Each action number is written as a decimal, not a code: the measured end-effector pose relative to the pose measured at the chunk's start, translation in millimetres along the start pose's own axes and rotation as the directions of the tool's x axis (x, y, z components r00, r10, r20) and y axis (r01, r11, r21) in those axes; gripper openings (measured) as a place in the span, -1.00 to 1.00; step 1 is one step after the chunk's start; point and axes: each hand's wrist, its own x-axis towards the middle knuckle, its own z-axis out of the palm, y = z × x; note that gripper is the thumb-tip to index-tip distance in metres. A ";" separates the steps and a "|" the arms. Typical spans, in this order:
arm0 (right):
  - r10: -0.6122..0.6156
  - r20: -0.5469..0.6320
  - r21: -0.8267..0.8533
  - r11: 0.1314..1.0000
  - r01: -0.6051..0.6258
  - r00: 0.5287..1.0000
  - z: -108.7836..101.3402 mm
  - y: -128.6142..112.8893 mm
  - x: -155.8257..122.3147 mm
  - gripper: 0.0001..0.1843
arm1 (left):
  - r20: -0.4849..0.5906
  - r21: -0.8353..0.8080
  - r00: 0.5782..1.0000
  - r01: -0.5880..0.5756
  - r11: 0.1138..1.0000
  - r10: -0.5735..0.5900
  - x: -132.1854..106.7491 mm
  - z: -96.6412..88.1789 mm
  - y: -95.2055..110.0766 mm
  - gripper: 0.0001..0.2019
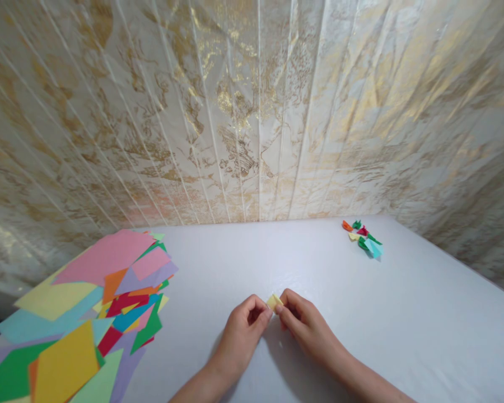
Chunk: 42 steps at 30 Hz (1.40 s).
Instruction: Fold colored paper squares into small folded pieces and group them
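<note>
A small piece of pale yellow paper (274,303), with fold lines on it, is held just over the white table near the middle. My left hand (244,330) pinches its left corner between thumb and forefinger. On the other side, my right hand (304,322) grips the right part, its thumb lying over the paper's lower right. Both hands are closed, and the fingertips hide the paper's side corners.
Many coloured paper sheets and scraps, among them a yellow sheet (65,364) and a pink sheet (109,254), overlap on the left of the white table (235,252). Several small folded paper pieces (362,230) lie at the back right. A gold-patterned curtain (243,112) hangs behind.
</note>
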 end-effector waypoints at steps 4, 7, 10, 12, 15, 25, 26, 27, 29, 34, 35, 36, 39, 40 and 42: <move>-0.004 0.035 0.018 1.000 0.003 0.999 -1.6 -2.0 -0.7 -0.53 | 0.045 -0.023 0.998 -0.042 0.999 0.043 -1.7 1.3 -0.1 -0.71; 0.007 0.069 0.013 1.000 -0.008 0.998 -1.1 -3.7 -3.1 -0.53 | 0.072 -0.029 0.995 -0.064 0.998 0.066 -2.3 1.4 1.6 -0.69; 0.017 0.106 0.007 1.000 -0.018 0.994 -0.8 -4.5 -4.4 -0.52 | 0.080 -0.006 0.994 -0.069 0.998 0.070 -2.7 0.5 3.3 -0.67; 0.020 0.122 -0.007 1.000 -0.019 0.992 -1.4 -5.0 -4.2 -0.51 | 0.065 0.008 0.995 -0.074 0.997 0.073 -3.0 0.0 4.2 -0.64; 0.018 0.129 -0.044 0.999 -0.012 0.991 -2.8 -5.3 -3.3 -0.48 | 0.057 -0.007 0.997 -0.047 0.999 0.047 -2.6 -0.3 5.3 -0.62; 0.058 0.136 0.018 0.998 -0.061 0.989 -4.4 -1.4 -4.3 -0.47 | 0.098 -0.097 0.994 0.050 0.994 -0.041 0.7 -0.5 5.0 -0.58; 0.060 0.131 0.022 0.998 -0.064 0.990 -4.0 -1.8 -4.5 -0.47 | 0.093 -0.093 0.995 0.041 0.995 -0.032 0.5 -0.3 4.4 -0.58; 0.063 0.126 0.027 0.997 -0.066 0.990 -3.6 -2.3 -4.8 -0.47 | 0.086 -0.092 0.996 0.034 0.995 -0.026 0.3 0.0 3.8 -0.59; 0.065 0.122 0.027 0.997 -0.069 0.990 -2.7 -3.3 -5.7 -0.47 | 0.073 -0.089 0.997 0.028 0.996 -0.021 0.0 0.6 3.0 -0.58; 0.057 0.102 -0.015 0.998 -0.055 0.993 -0.6 -5.2 -7.3 -0.50 | 0.066 -0.047 0.997 0.036 0.998 -0.033 -0.1 1.3 2.9 -0.58; 0.054 0.098 -0.022 0.998 -0.052 0.994 -0.3 -5.4 -7.3 -0.50 | 0.065 -0.039 0.997 0.044 0.998 -0.041 -0.1 1.0 3.3 -0.57; 0.051 0.089 -0.030 0.998 -0.048 0.995 -0.1 -5.6 -7.4 -0.51 | 0.062 -0.036 0.997 0.053 0.998 -0.051 -0.1 0.7 3.9 -0.56; 0.006 0.041 -0.039 0.999 -0.004 0.999 -0.1 -5.2 -7.9 -0.60 | 0.039 -0.079 0.996 0.087 0.993 -0.085 -0.1 -0.8 6.1 -0.54; -0.024 0.019 -0.040 0.999 0.024 1.000 -0.1 -4.6 -8.3 -0.67 | 0.034 -0.106 0.995 0.098 0.989 -0.095 0.0 -1.3 6.7 -0.54; -0.090 -0.012 -0.051 0.995 0.089 0.996 0.0 -3.1 -9.6 -0.83 | 0.038 -0.157 0.993 0.115 0.981 -0.111 0.1 -2.1 7.2 -0.54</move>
